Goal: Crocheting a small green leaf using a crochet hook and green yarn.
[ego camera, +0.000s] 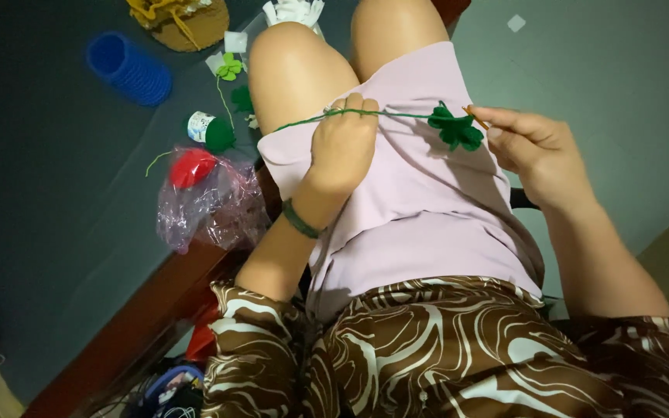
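Observation:
My left hand (344,143) rests on my lap with its fingers closed on a strand of dark green yarn (396,114) that runs taut to the right. A dark green crocheted clover leaf (455,128) hangs at the yarn's end. My right hand (532,139) pinches a thin orange-brown crochet hook (475,118) whose tip is in the leaf. A dark green band circles my left wrist. I sit with pink shorts (420,209) over my thighs.
On the dark surface to the left lie a green yarn ball (214,133), a light green clover (229,67), a clear plastic bag (210,205) with red yarn, a blue ringed spool (129,68) and a tan crocheted piece (181,22).

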